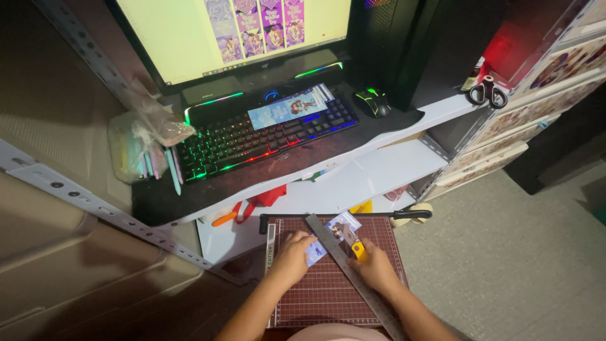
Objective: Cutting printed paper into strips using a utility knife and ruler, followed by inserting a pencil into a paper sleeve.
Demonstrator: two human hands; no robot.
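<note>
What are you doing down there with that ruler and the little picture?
A person is working on a dark red cutting mat below a desk. The left hand presses down on a small printed card, with a metal ruler laid slantwise across it. The right hand holds a small yellow-handled knife against the ruler's edge. Up on the desk sit a rainbow-lit keyboard, a mouse and a monitor showing rows of similar pictures.

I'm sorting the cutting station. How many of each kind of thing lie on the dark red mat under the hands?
Printed blue picture card: 1
Long grey metal ruler: 1
Yellow-handled craft knife: 1
Total: 3, all on the dark red gridded cutting mat.
</note>
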